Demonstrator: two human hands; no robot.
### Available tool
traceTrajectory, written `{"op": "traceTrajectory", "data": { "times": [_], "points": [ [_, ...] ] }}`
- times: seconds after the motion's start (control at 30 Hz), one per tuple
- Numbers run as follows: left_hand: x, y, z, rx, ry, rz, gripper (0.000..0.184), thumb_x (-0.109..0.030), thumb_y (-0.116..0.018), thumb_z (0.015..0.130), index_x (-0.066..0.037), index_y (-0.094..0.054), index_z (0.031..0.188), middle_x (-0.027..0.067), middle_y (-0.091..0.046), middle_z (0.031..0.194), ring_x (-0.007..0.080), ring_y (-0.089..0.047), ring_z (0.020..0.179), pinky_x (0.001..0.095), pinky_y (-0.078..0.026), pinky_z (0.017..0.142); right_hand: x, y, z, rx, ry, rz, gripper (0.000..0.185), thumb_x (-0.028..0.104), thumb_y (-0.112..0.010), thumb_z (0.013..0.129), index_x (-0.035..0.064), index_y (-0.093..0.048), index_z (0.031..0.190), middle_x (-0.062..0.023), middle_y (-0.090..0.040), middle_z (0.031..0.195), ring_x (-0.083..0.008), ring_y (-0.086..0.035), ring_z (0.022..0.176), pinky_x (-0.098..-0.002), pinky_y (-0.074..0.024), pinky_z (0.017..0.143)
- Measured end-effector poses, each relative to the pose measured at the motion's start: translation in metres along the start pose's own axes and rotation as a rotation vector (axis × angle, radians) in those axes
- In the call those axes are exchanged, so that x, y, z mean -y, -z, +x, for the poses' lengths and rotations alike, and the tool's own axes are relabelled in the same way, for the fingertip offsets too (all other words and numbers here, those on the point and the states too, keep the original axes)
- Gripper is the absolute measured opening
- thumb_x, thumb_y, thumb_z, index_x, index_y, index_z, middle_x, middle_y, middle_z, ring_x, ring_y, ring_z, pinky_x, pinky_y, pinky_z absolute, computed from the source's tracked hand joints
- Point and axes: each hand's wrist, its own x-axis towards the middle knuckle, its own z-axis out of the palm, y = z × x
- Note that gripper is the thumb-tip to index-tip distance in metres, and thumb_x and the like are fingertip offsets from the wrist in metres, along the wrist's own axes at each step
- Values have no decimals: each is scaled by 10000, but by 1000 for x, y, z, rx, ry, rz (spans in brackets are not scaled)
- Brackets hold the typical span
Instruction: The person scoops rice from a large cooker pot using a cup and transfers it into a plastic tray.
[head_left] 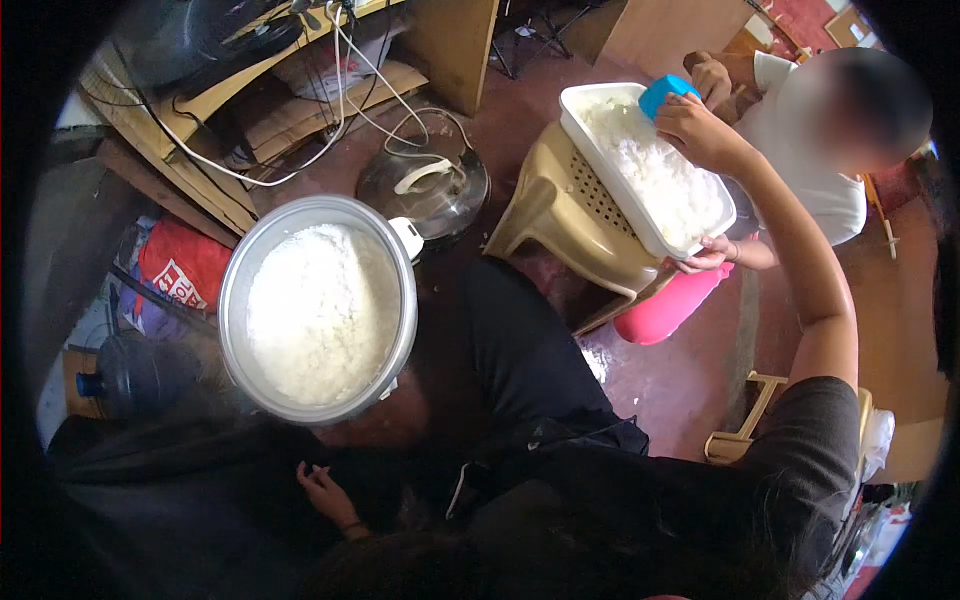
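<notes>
My right hand (697, 132) is closed on a blue plastic scoop (662, 97), held over the far end of a white rectangular tub (647, 218). White cooked rice (650, 165) fills much of that tub. Down by my lap, my left hand (328, 497) lies on dark clothing with its fingers loosely apart and nothing visible in it. In front of me to the left is a big round metal rice pot (232, 300) with white rice (318, 315) inside. The scoop's contents cannot be made out.
The tub rests on a beige plastic stool (548, 185). Another person's hand (708, 255) supports its near end; their other hand (712, 82) is close to the scoop. A metal lid (430, 185) lies on the floor below white cables (340, 100). Something pink (672, 305) is beside the stool.
</notes>
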Motion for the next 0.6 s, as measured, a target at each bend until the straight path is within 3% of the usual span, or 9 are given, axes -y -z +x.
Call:
{"op": "traceTrajectory", "data": {
  "times": [0.13, 0.17, 0.4, 0.6],
  "points": [
    [1, 2, -1, 17, -66, -16, 294, -155, -435, 942, -45, -428, 1215, 150, -600, 860, 246, -588, 793, 349, -447, 738, -22, 16, 6, -136, -121, 116, 134, 97, -549, 809, -15, -530, 737, -148, -532, 735, -326, -503, 786, -388, -374, 733],
    [3, 2, -2, 15, -84, -18, 294, -157, -435, 943, -46, -428, 1215, 150, -599, 857, 246, -586, 786, 348, -447, 738, -29, 22, 7, -114, -143, 102, 143, 92, -521, 831, -32, -482, 771, -164, -477, 738, -332, -440, 771, -421, -349, 703],
    [11, 7, -5, -9, -92, -34, 316, -176, -441, 941, -42, -421, 1227, 150, -603, 877, 255, -586, 800, 350, -449, 751, -8, 49, 48, -422, -244, 77, 193, 133, -496, 875, -25, -440, 781, -166, -439, 737, -335, -427, 763, -397, -361, 715],
    [1, 11, -18, -66, -43, -28, 331, -180, -443, 939, -34, -422, 1235, 134, -625, 868, 237, -601, 808, 345, -456, 764, 91, 26, 148, -371, 164, 79, 139, 154, -514, 860, 15, -517, 844, -138, -504, 804, -321, -473, 819, -398, -355, 718]
  ]
}}
